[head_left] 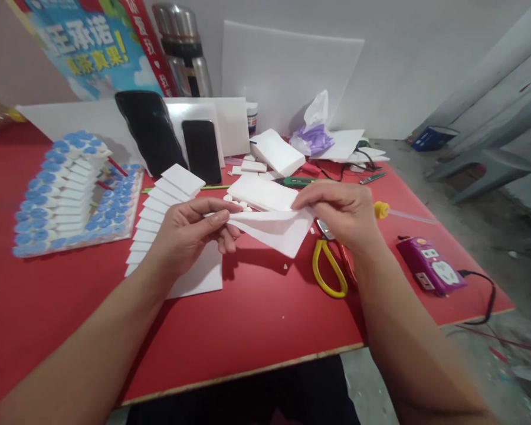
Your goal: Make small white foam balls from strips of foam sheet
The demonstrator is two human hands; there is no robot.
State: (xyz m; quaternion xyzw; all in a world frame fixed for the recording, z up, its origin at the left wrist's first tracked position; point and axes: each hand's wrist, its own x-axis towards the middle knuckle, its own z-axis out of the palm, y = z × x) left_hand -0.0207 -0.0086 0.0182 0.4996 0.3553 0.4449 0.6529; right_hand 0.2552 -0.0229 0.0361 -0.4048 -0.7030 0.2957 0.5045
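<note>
A thin white tissue (272,230), folded over along its top edge, is stretched above the red table between my two hands. Its left corner is pinched between thumb and forefinger of my left hand (199,227), the other fingers loosely curled. My right hand (340,209) grips the upper right corner with its fingertips. Just behind the tissue lies a white stack (261,192) of similar sheets, with several small white balls (241,205) beside it. Below my left wrist, white foam pieces (148,229) form a stepped row on a white board (199,277).
Yellow-handled scissors (330,271) lie by my right forearm. Left stands a stepped model with blue-topped pieces (77,195). Two phones (148,130) lean at the back near a steel flask (183,50). A purple power socket (431,265) sits near the table's right edge.
</note>
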